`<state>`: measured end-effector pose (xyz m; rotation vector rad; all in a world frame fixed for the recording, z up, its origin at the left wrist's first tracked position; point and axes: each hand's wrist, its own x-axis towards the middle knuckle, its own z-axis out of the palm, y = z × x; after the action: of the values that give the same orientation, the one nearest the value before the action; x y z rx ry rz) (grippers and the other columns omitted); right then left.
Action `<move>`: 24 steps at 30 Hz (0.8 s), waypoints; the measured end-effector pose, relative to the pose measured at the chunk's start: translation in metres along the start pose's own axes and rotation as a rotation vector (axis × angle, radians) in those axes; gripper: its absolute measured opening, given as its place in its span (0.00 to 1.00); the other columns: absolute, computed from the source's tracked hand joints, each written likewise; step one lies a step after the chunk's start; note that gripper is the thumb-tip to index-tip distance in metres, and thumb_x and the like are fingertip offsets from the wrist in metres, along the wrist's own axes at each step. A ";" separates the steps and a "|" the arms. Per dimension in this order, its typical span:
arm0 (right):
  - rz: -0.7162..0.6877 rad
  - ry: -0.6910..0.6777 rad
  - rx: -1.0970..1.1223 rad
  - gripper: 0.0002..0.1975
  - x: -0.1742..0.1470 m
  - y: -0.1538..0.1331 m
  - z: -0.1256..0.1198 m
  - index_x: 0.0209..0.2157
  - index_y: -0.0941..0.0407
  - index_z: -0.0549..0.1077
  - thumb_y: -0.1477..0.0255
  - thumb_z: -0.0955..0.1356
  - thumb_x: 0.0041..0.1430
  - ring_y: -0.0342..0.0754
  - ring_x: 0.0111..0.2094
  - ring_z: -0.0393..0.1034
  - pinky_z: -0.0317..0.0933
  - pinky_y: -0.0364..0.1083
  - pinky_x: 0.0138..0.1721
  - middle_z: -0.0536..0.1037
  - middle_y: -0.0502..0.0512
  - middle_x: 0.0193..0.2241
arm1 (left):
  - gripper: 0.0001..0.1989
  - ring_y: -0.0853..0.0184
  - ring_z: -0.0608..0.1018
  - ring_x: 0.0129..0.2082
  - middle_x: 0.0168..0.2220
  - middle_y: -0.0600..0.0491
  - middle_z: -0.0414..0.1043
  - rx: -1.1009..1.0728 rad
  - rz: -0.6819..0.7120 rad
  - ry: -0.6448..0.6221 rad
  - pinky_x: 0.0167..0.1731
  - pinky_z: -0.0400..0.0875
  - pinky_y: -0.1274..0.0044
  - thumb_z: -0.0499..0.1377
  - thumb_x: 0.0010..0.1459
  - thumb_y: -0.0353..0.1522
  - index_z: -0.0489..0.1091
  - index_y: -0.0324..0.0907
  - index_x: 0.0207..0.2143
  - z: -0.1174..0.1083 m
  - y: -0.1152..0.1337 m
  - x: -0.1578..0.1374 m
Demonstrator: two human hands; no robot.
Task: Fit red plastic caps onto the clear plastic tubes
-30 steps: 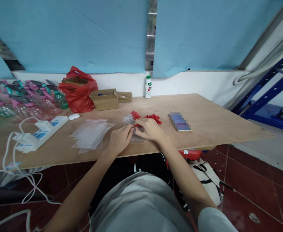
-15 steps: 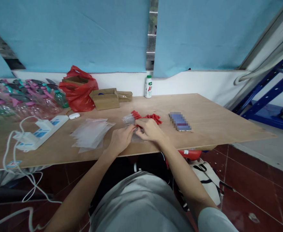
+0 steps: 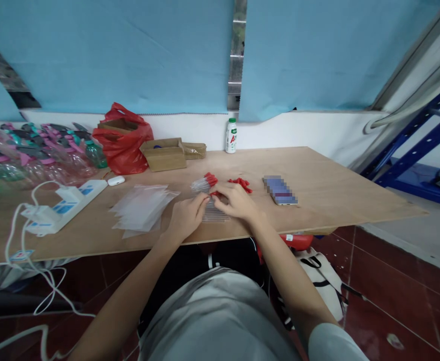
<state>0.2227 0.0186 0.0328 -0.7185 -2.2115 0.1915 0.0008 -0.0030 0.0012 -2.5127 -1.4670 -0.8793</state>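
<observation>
My left hand [image 3: 190, 213] and my right hand [image 3: 233, 200] meet fingertip to fingertip just above the table. The right one pinches a small red cap [image 3: 214, 193]. My left fingers are pressed together at the same spot, but what they grip is hidden. Below the hands lies a row of thin clear rods [image 3: 215, 216]. Behind them is a bunch of clear rods with red caps [image 3: 201, 184], and loose red caps [image 3: 245, 184] are heaped beyond my right hand.
Clear plastic bags [image 3: 143, 208] lie left of my hands, a phone [image 3: 280, 190] right. Farther left are a power strip [image 3: 67, 205] with white cables and several spray bottles [image 3: 47, 155]. A red bag [image 3: 124, 145], a cardboard box [image 3: 164, 155] and a white bottle [image 3: 231, 136] stand along the back.
Both hands stay together at nearly the same place. My right fingers have shifted slightly, and the red cap between them shows more clearly.
</observation>
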 end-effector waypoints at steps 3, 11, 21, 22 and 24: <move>0.049 -0.003 0.100 0.11 0.001 0.004 -0.005 0.43 0.54 0.76 0.64 0.65 0.76 0.49 0.37 0.72 0.61 0.46 0.44 0.80 0.54 0.37 | 0.19 0.60 0.84 0.37 0.38 0.49 0.84 0.004 -0.033 0.021 0.36 0.67 0.73 0.46 0.80 0.40 0.76 0.45 0.50 0.000 -0.002 0.000; 0.073 0.013 0.128 0.19 0.004 0.006 -0.004 0.34 0.54 0.72 0.62 0.61 0.80 0.48 0.34 0.71 0.58 0.46 0.41 0.76 0.51 0.30 | 0.19 0.59 0.84 0.36 0.39 0.48 0.84 -0.020 -0.012 -0.017 0.35 0.67 0.72 0.45 0.79 0.38 0.75 0.44 0.48 0.001 -0.003 0.002; 0.159 0.096 0.067 0.18 0.002 0.007 0.000 0.38 0.53 0.76 0.61 0.61 0.79 0.51 0.38 0.74 0.62 0.47 0.45 0.81 0.55 0.36 | 0.19 0.60 0.82 0.34 0.35 0.49 0.82 -0.061 -0.032 -0.007 0.35 0.65 0.73 0.45 0.79 0.38 0.74 0.44 0.45 0.000 0.001 0.005; 0.166 0.101 0.061 0.18 0.002 0.007 0.000 0.38 0.53 0.76 0.60 0.61 0.79 0.51 0.38 0.74 0.62 0.47 0.45 0.81 0.55 0.36 | 0.19 0.60 0.82 0.34 0.35 0.49 0.82 -0.069 -0.038 -0.010 0.35 0.65 0.73 0.45 0.79 0.38 0.74 0.44 0.46 0.000 0.001 0.005; 0.179 0.114 0.057 0.18 0.002 0.007 0.000 0.38 0.53 0.76 0.60 0.61 0.80 0.50 0.37 0.74 0.62 0.47 0.46 0.81 0.55 0.35 | 0.19 0.61 0.82 0.33 0.34 0.50 0.81 -0.080 -0.049 -0.020 0.35 0.65 0.73 0.45 0.79 0.38 0.74 0.44 0.45 -0.001 0.002 0.005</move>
<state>0.2246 0.0257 0.0310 -0.8742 -2.0266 0.2948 0.0038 -0.0002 0.0050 -2.5592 -1.5352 -0.9423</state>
